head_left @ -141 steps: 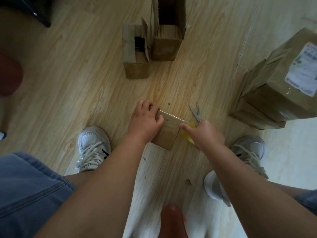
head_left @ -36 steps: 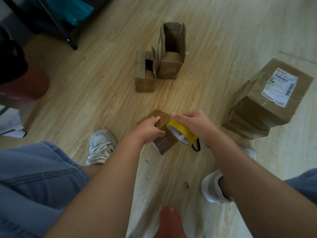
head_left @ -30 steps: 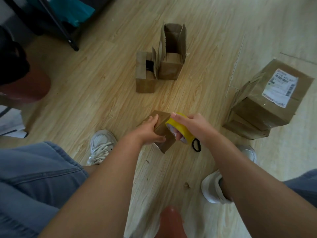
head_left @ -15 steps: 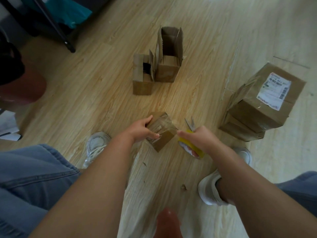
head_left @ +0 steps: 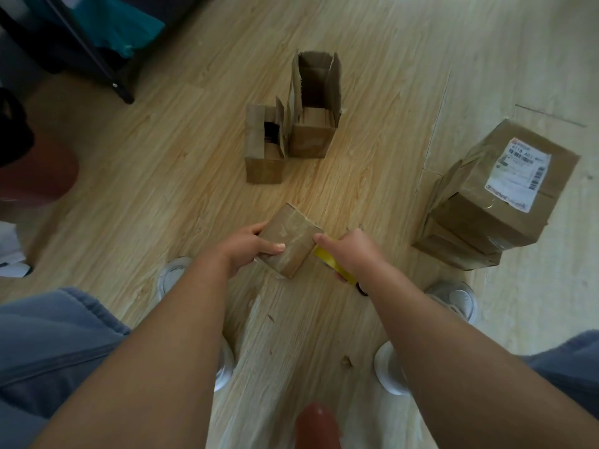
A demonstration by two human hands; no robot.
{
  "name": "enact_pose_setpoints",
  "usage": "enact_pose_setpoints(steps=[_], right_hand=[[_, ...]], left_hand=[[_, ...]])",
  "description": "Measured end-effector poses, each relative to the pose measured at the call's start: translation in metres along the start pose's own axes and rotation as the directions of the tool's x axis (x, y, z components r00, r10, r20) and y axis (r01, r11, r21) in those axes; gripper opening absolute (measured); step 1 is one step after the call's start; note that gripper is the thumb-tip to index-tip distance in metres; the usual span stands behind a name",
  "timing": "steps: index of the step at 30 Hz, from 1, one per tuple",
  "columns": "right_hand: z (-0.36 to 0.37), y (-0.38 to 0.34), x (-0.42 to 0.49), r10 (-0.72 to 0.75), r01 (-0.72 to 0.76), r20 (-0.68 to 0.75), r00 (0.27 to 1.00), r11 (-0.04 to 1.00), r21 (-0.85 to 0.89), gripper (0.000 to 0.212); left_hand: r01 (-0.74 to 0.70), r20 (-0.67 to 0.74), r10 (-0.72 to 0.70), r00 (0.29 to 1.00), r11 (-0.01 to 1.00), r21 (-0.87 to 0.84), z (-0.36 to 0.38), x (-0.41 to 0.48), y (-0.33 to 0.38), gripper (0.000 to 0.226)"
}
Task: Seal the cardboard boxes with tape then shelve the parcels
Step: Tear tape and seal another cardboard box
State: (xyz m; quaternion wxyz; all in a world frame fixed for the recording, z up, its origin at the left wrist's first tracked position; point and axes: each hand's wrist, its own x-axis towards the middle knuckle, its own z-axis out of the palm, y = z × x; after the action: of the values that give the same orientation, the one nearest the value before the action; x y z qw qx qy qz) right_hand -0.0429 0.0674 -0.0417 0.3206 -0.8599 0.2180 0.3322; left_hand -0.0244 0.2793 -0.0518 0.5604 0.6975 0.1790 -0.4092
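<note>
L hand (head_left: 249, 246) grips small brown cardboard box (head_left: 290, 243) w/ glossy taped top, thumb across it, just above wood floor (head_left: 162, 176) btwn the shoes, while R hand (head_left: 348, 252) curls round yellow tape roll (head_left: 330, 264) touching box's right edge.

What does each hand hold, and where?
The left hand grips the small box by its left side; right hand grips the yellow tape roll around its rim.

Left hand (head_left: 246, 251) and right hand (head_left: 353, 254) reach out on bare forearms. Blue denim clothing covers the left knee (head_left: 48, 345) and right knee (head_left: 567, 361) at the near corners. The left sneaker (head_left: 173, 275) and right sneaker (head_left: 453, 299) are white, with mesh toes and white soles.
</note>
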Motion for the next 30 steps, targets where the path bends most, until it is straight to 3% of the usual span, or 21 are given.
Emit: enact_pose_setpoints(steps=[3, 7, 8, 11, 13, 16, 18, 23, 26, 30], right_hand=[[0.007, -0.017, 0.009, 0.002, -0.002, 0.002, 1.000, 1.000, 0.021, 0.060], [0.010, -0.026, 0.016, 0.035, -0.035, 0.002, 0.999, 0.999, 0.039, 0.058], [0.009, -0.025, 0.017, 0.038, -0.038, 0.004, 0.999, 0.999, 0.023, 0.059], [0.009, -0.025, 0.018, 0.041, -0.041, 0.009, 0.999, 0.999, 0.012, 0.060], [0.009, -0.025, 0.018, 0.031, -0.031, -0.004, 1.000, 0.999, 0.030, 0.059], [0.009, -0.023, 0.017, 0.006, -0.006, -0.040, 0.999, 1.000, 0.016, 0.058], [0.010, -0.021, 0.018, 0.004, -0.003, -0.034, 0.999, 0.999, 0.033, 0.059], [0.012, -0.014, 0.024, -0.027, 0.020, 0.041, 0.999, 0.986, 0.167, 0.054], [0.013, -0.011, 0.027, -0.032, 0.023, 0.051, 0.998, 0.984, 0.175, 0.057], [0.013, -0.009, 0.030, -0.031, 0.021, 0.051, 0.998, 0.984, 0.179, 0.057]], left_hand=[[-0.005, -0.086, 0.000, 0.996, 0.999, -0.053, -0.012, 0.003, 0.001, 0.048], [0.009, -0.097, -0.005, 0.995, 0.999, 0.042, -0.019, 0.005, 0.007, 0.040], [0.005, -0.091, 0.001, 0.996, 0.998, 0.067, -0.018, 0.003, 0.011, 0.042], [-0.071, -0.160, 0.104, 0.982, 0.978, 0.198, -0.010, 0.006, 0.025, 0.077], [-0.181, -0.204, 0.257, 0.945, 0.926, 0.330, 0.007, 0.010, 0.035, 0.079], [-0.286, -0.236, 0.459, 0.856, 0.802, 0.524, 0.028, 0.027, 0.034, 0.042], [-0.254, -0.245, 0.524, 0.815, 0.705, 0.662, 0.028, 0.039, 0.025, 0.032], [-0.135, -0.212, 0.644, 0.735, 0.446, 0.885, 0.029, 0.046, 0.014, 0.031], [-0.096, -0.219, 0.672, 0.707, 0.398, 0.912, 0.030, 0.050, 0.010, 0.031], [-0.068, -0.224, 0.648, 0.728, 0.394, 0.917, 0.032, 0.052, 0.012, 0.031]])
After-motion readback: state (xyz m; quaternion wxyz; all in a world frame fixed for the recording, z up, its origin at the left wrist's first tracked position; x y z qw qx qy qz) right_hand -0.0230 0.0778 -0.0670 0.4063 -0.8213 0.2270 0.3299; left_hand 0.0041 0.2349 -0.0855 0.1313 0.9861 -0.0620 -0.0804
